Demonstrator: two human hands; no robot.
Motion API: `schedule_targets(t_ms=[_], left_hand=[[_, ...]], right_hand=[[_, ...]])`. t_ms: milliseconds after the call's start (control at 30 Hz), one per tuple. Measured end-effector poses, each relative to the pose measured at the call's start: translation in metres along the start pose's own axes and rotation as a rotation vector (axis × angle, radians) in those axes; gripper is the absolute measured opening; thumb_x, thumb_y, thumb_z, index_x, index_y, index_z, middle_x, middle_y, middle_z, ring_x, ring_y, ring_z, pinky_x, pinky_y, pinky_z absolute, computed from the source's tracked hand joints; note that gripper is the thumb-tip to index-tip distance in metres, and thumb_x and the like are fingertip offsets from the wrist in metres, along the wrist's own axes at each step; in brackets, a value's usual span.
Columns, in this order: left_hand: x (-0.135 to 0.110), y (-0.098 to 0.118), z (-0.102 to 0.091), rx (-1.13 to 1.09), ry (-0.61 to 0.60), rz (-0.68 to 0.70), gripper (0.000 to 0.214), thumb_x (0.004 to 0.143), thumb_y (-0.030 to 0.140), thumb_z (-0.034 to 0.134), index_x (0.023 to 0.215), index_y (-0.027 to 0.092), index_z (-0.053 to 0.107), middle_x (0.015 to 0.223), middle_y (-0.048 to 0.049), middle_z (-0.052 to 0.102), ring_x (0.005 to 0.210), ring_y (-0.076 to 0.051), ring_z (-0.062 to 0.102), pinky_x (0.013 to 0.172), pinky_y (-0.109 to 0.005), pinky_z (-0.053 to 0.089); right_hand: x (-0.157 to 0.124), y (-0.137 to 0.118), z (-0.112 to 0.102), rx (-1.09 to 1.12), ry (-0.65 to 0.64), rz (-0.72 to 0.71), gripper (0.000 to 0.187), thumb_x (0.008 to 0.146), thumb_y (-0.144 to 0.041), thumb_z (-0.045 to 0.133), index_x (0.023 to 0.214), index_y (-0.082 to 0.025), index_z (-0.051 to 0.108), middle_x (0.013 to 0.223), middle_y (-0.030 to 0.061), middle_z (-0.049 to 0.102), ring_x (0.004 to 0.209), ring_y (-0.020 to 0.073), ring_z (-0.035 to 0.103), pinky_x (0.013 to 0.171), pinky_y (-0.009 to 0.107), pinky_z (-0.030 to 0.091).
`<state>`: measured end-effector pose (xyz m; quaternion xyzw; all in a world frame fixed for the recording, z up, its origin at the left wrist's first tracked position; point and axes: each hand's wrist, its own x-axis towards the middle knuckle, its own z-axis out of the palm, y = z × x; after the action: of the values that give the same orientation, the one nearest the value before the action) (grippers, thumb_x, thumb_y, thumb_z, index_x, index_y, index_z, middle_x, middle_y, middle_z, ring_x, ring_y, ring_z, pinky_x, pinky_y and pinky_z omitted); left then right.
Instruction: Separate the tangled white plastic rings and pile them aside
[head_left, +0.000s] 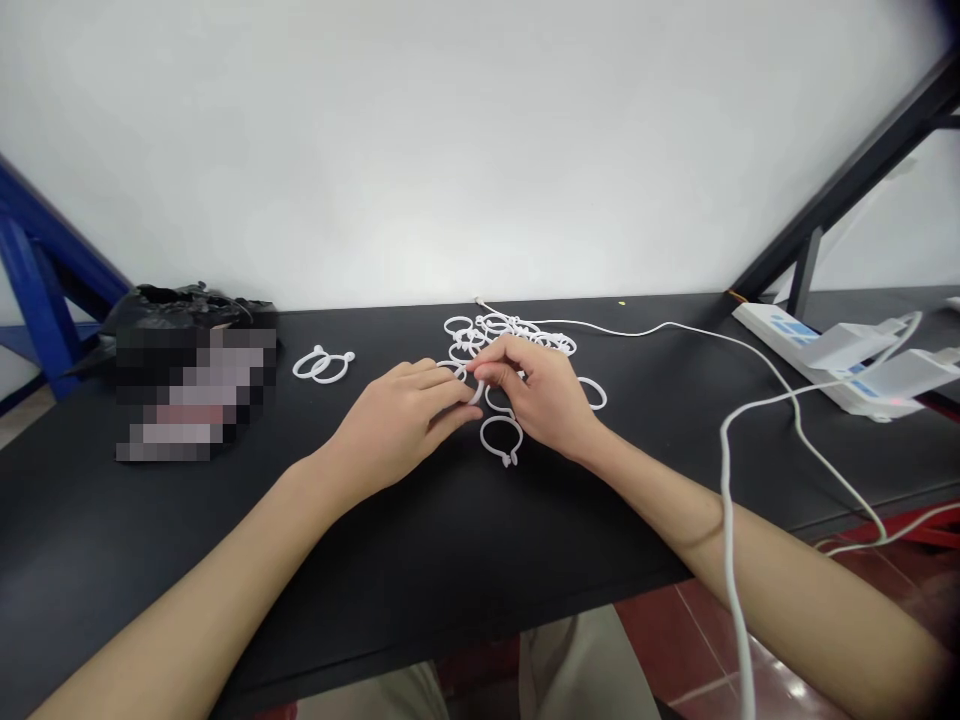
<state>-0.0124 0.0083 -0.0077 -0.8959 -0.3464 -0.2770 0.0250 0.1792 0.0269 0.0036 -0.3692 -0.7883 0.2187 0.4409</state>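
- Left hand [394, 425], right hand [551, 395]: pinching one curved white plastic ring [478, 392] near the white plastic ring pile [525, 330].
- Two overlapping white rings [319, 351]: left of pile.

1. Left forearm [225, 610]: bare, runs in from lower left, angled inward and forward.
2. Left wrist [319, 485]: close to straight, back of hand up.
3. Left hand [401, 415]: fingers stacked together, lightly bent, pointing inward; thumb [454, 425] stretched out below them, pinch grip.
4. Right forearm [675, 510]: bare too, comes in from lower right, roughly mirrors the left.
5. Right hand [551, 395]: index arched over, its tip meeting the thumb in a pinch; other fingers mostly hidden.
6. Both sets of fingertips nearly meet ahead of the person's middle.
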Motion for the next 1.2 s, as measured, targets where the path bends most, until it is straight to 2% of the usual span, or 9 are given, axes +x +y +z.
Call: schedule_targets(t_ms=[100, 267, 400, 567, 667, 767, 900, 1067, 1200], left_hand=[[0.001, 0.001, 0.000, -0.010, 0.006, -0.023, 0.025, 0.098, 0.034, 0.045, 0.090, 0.019, 0.064, 0.083, -0.0022, 0.067, 0.077, -0.016, 0.056, 0.073, -0.030, 0.044], [0.000, -0.016, -0.010, 0.187, 0.048, -0.245, 0.027, 0.097, 0.037, 0.044, 0.091, 0.021, 0.065, 0.085, -0.0043, 0.068, 0.083, -0.021, 0.059, 0.072, -0.033, 0.044], [-0.012, -0.041, -0.027, 0.531, 0.003, -0.507, 0.032, 0.096, 0.037, 0.040, 0.091, 0.019, 0.067, 0.089, -0.0118, 0.068, 0.096, -0.032, 0.057, 0.080, -0.046, 0.043], [-0.025, -0.060, -0.040, 0.567, -0.156, -0.696, 0.041, 0.094, 0.043, 0.040, 0.100, 0.012, 0.067, 0.098, -0.0179, 0.065, 0.105, -0.042, 0.052, 0.083, -0.058, 0.041], [-0.021, -0.057, -0.034, 0.543, -0.055, -0.682, 0.041, 0.093, 0.044, 0.041, 0.106, 0.013, 0.065, 0.106, -0.0184, 0.063, 0.111, -0.042, 0.049, 0.087, -0.058, 0.041], [-0.011, -0.044, -0.023, 0.341, 0.013, -0.535, 0.033, 0.092, 0.041, 0.044, 0.105, 0.019, 0.064, 0.106, -0.0120, 0.065, 0.111, -0.035, 0.050, 0.092, -0.051, 0.044], [-0.003, -0.017, -0.009, 0.028, -0.107, -0.308, 0.039, 0.090, 0.038, 0.048, 0.123, 0.020, 0.054, 0.119, -0.0080, 0.061, 0.112, -0.027, 0.053, 0.095, -0.043, 0.046], [-0.003, -0.001, 0.001, -0.099, -0.172, -0.366, 0.061, 0.088, 0.051, 0.052, 0.139, 0.021, 0.039, 0.135, -0.0099, 0.054, 0.122, -0.028, 0.052, 0.096, -0.043, 0.047], [-0.001, -0.002, 0.002, -0.154, -0.147, -0.385, 0.054, 0.090, 0.053, 0.049, 0.137, 0.027, 0.043, 0.133, -0.0065, 0.057, 0.119, -0.026, 0.055, 0.097, -0.043, 0.047]], right_hand=[[-0.001, 0.002, 0.001, -0.023, 0.014, 0.024, 0.013, 0.091, -0.021, 0.057, 0.083, -0.020, 0.067, 0.080, -0.0011, 0.070, 0.072, 0.0122, 0.062, 0.068, 0.025, 0.047], [-0.004, 0.009, 0.006, -0.242, -0.036, -0.025, 0.030, 0.094, -0.032, 0.057, 0.121, -0.019, 0.060, 0.106, 0.0075, 0.069, 0.099, 0.0211, 0.062, 0.090, 0.038, 0.049], [-0.005, 0.014, 0.012, -0.463, -0.237, -0.241, 0.030, 0.094, -0.027, 0.056, 0.119, -0.013, 0.062, 0.124, 0.0125, 0.062, 0.118, 0.0266, 0.051, 0.105, 0.043, 0.041], [-0.004, 0.018, 0.018, -0.495, -0.328, -0.305, 0.026, 0.093, -0.016, 0.054, 0.118, -0.014, 0.064, 0.111, 0.0102, 0.068, 0.116, 0.0267, 0.049, 0.102, 0.044, 0.042], [-0.004, 0.019, 0.019, -0.430, -0.322, -0.258, 0.022, 0.093, -0.014, 0.053, 0.111, -0.017, 0.066, 0.092, 0.0076, 0.069, 0.095, 0.0228, 0.053, 0.089, 0.040, 0.047], [-0.005, 0.016, 0.017, -0.327, -0.285, -0.212, 0.024, 0.092, -0.012, 0.053, 0.113, -0.018, 0.064, 0.089, 0.0058, 0.068, 0.089, 0.0206, 0.052, 0.086, 0.038, 0.047], [-0.005, 0.007, 0.012, -0.083, -0.150, -0.138, 0.036, 0.092, -0.009, 0.049, 0.124, -0.022, 0.058, 0.094, 0.0035, 0.063, 0.089, 0.0167, 0.056, 0.084, 0.033, 0.049], [-0.006, 0.000, 0.008, 0.240, -0.196, -0.004, 0.031, 0.093, -0.015, 0.048, 0.120, -0.023, 0.060, 0.106, 0.0042, 0.061, 0.091, 0.0134, 0.061, 0.083, 0.030, 0.054], [-0.006, 0.000, 0.008, 0.387, -0.261, 0.096, 0.021, 0.093, -0.023, 0.052, 0.110, -0.020, 0.063, 0.110, 0.0053, 0.064, 0.094, 0.0145, 0.064, 0.082, 0.031, 0.056]])
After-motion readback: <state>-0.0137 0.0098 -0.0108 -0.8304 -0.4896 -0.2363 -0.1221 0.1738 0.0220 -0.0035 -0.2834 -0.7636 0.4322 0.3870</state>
